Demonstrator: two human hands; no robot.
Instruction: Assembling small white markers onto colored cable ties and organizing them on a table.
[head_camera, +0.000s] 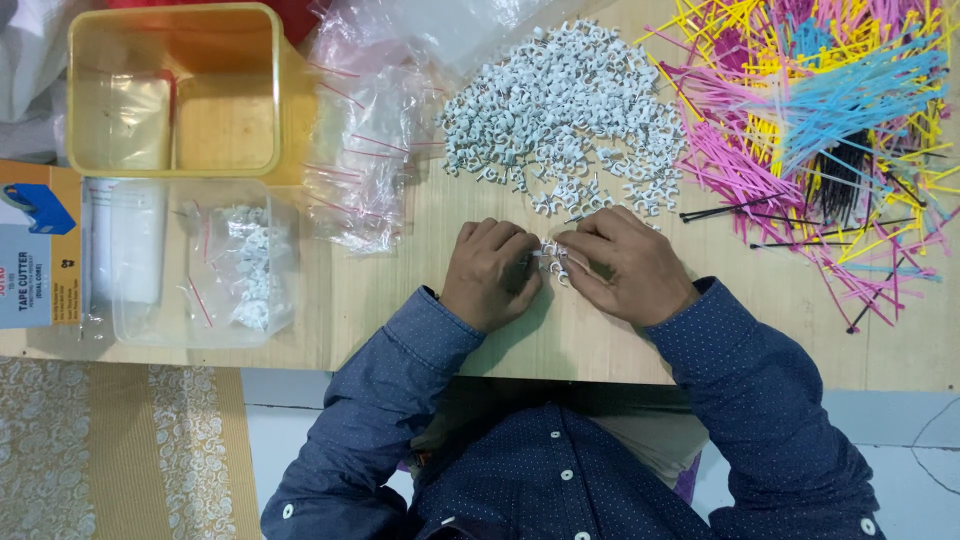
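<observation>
Both hands' grip (552, 262) pinches white clips (556, 268) between them

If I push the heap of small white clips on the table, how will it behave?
The white clips probably scatter rather than slide together, since they lie loose. Each looks small and plastic, so likely light. Their curved shape may make them snag on one another.

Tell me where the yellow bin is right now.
In the head view, the yellow bin sits at the table's far left corner, just behind a clear tub and left of the plastic bags.
</observation>
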